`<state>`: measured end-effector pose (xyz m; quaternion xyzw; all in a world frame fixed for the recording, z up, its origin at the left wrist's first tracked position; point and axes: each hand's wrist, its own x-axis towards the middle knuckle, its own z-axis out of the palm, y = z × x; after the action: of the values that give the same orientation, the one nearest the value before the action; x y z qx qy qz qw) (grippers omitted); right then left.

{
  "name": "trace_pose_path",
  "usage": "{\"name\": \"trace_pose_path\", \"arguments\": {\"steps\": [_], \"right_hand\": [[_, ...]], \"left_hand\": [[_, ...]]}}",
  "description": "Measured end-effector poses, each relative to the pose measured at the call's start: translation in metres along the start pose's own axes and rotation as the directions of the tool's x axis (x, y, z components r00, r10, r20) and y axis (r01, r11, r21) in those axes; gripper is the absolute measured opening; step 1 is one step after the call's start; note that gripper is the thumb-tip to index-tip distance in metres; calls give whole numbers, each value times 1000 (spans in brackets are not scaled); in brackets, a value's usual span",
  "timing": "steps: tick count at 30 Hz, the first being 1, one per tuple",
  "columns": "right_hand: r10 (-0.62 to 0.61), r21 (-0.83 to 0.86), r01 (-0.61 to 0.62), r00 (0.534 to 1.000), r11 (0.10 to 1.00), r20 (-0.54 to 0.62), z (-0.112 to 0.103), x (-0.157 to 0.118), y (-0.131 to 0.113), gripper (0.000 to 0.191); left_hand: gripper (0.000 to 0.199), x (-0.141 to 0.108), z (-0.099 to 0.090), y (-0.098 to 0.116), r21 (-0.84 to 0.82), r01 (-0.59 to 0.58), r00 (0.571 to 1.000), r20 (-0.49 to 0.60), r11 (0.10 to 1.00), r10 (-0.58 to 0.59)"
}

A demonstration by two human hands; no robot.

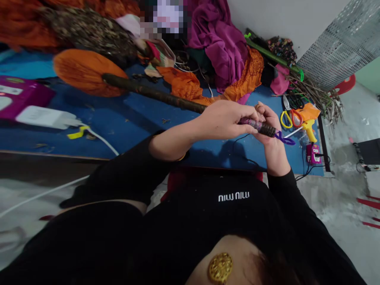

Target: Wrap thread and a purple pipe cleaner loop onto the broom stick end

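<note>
A hand fan with an orange cloth-like oval head (89, 73) and a long dark branch handle (160, 96) lies slantwise over the blue table. Its near end is wrapped in purple and brown cord (259, 126) and finishes in a purple loop (285, 138). My left hand (218, 118) is closed around the handle, thumb and fingers at the wrapped part. Beneath and beside that wrapped end, my right hand (267, 118) is closed on it, with its fingers curled and partly hidden behind the handle.
Purple cloth (213, 39), orange cloth (190, 85) and dried plant matter (86, 33) are heaped at the back. At right are scissors (292, 116), a yellow glue gun (310, 130), a small purple power strip (313, 154) and twigs (323, 99). A purple box (26, 97) with a white plug stands left.
</note>
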<state>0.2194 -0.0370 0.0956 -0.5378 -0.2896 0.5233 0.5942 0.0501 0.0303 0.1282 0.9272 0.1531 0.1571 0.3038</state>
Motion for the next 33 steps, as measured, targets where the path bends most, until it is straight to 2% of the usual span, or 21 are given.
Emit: {"name": "trace_pose_path", "arguments": {"steps": [2,6,10,15,19,22,25,28,31,33], "right_hand": [[37,129,-41,999,991,30,0,-3,-4,43],[37,19,-38,997,999,75,1,-10,-16,51],[-71,-71,76,995,995,71,5,-16,-21,57],[-214,-168,228,972,959,98,1,-18,-15,58],[-349,-157,386,911,909,221,-7,-19,-13,57],[-439,-170,490,858,855,267,-14,-21,-14,55],[-490,-239,551,828,799,273,-20,-25,-18,52],[-552,-341,637,771,692,319,-24,-33,-24,50],[-571,-421,703,711,574,410,-23,-41,-30,48],[-534,-465,705,709,535,460,-21,-45,-33,50]], "left_hand": [[35,-3,5,-1,-26,-5,1000,-11,1000,4],[31,-6,13,-3,-69,-22,999,-50,997,19],[31,-5,14,-4,-50,-12,999,-41,999,10],[31,-6,12,-5,-36,-11,1000,-30,999,10],[36,-7,9,-4,-6,10,1000,-8,1000,-10],[41,-5,7,-1,-18,23,999,34,1000,-22],[39,-3,7,0,-50,39,994,103,998,-34],[41,0,6,0,-68,61,984,172,996,-48],[42,2,5,-2,-77,48,978,207,996,-31],[40,3,5,-4,-95,21,978,207,995,-1]]}}
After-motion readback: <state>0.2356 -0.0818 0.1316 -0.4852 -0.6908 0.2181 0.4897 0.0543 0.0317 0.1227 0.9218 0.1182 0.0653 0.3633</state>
